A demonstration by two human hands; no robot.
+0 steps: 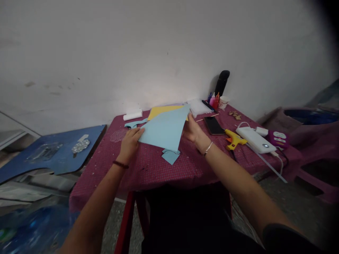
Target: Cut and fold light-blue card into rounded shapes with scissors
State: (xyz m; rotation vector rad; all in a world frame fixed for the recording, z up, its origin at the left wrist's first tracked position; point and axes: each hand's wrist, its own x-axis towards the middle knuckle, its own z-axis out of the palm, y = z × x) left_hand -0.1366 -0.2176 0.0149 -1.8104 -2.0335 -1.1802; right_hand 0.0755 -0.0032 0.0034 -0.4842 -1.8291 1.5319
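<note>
A light blue sheet (pixel 165 128) is held tilted above the table, its right side raised. My right hand (pixel 192 129) grips it at the right edge, with some fingers hidden behind the sheet. At the sheet's left corner is my left hand (pixel 131 140), its fingers closed around or against the edge. Behind the blue sheet lies a yellow sheet (pixel 161 111), partly covered. A small blue folded paper piece (pixel 171 157) rests under the sheet's near corner. Blue paper scraps (pixel 135 123) lie beyond my left hand.
On the red checked tablecloth (pixel 156 173) are a phone (pixel 214 125), a yellow glue gun (pixel 234 139), a white power bank (pixel 255 140), paint bottles (pixel 215 101), a paper cup (pixel 223 102) and a white roll (pixel 132 115). A blue board (pixel 60 151) stands left.
</note>
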